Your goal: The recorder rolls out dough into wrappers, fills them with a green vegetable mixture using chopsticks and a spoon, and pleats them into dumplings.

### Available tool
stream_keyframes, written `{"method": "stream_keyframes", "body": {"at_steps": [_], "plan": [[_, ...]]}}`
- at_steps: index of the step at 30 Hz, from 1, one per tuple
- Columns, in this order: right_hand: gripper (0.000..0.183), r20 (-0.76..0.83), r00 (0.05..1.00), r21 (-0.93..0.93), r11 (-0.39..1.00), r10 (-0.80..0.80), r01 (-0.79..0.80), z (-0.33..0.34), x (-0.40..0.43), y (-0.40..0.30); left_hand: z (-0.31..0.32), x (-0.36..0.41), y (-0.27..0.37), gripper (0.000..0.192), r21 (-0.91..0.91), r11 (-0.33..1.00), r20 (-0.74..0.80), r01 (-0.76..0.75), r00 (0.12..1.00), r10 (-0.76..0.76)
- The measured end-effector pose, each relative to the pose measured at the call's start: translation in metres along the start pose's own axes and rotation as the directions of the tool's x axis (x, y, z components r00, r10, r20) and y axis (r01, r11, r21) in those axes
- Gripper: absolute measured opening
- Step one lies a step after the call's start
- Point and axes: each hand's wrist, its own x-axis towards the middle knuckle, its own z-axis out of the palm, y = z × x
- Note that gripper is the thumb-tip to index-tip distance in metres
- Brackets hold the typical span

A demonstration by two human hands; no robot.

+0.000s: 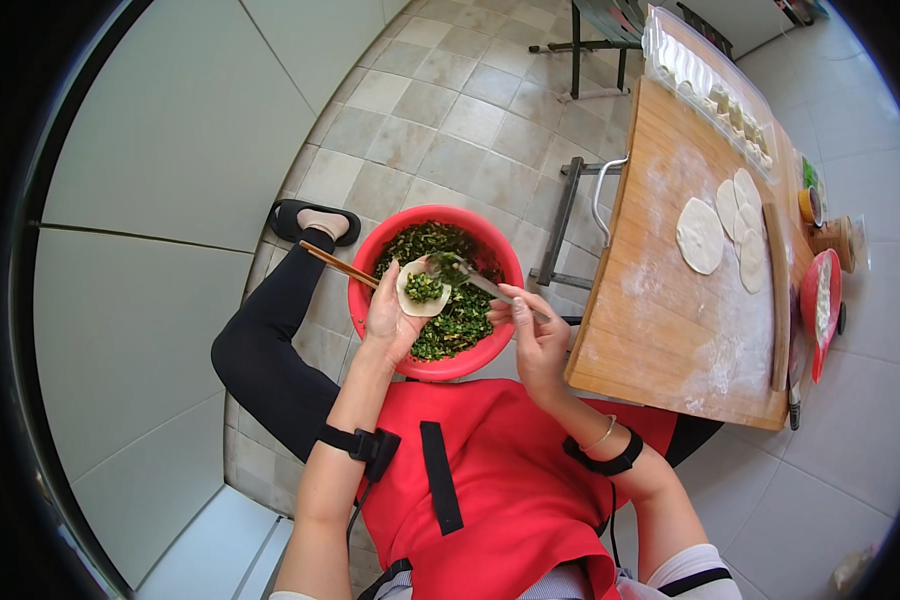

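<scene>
On the palm of my left hand (394, 319) lies a round dough wrapper (435, 307), a heap of chopped green filling (422, 288) at its middle. My right hand (529, 322) grips the handle of a metal spoon (487, 285); the spoon's head carries more greens and hangs over the wrapper's upper right edge. Both hands are above a red plastic basin (450, 367) of chopped greens (454, 334). A pair of wooden chopsticks (337, 265) sticks out past the basin's left rim, their other ends hidden behind my left hand.
At right, a floured wooden board (652, 322) bears several dough wrappers (700, 236) and a rolling pin (777, 300). A clear plastic tray (656, 45) of dumplings stands at its far end. Beyond its right edge are a red scoop of flour (825, 300) and a knife (795, 405).
</scene>
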Motion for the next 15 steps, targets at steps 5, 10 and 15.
{"method": "stream_keyframes", "body": {"at_steps": [5, 10, 15], "plan": [[0.026, -0.043, 0.999, -0.111, 0.994, -0.031, 0.026, -0.015, 0.008, 0.021, -0.013, -0.004, 0.002, 0.043, 0.046, 0.999, -0.067, -0.019, 0.998, 0.022], [0.026, 0.392, 0.845, -0.602, 0.593, -0.363, 0.534, -0.035, 0.023, 0.078, -0.008, -0.021, 0.009, 0.038, 0.08, 0.997, -0.117, -0.006, 0.993, 0.015], [0.03, 0.646, 0.709, -0.597, 0.39, -0.285, 0.701, -0.053, 0.024, 0.1, 0.002, -0.034, 0.012, 0.038, 0.09, 0.996, -0.09, 0.008, 0.996, 0.0]]}}
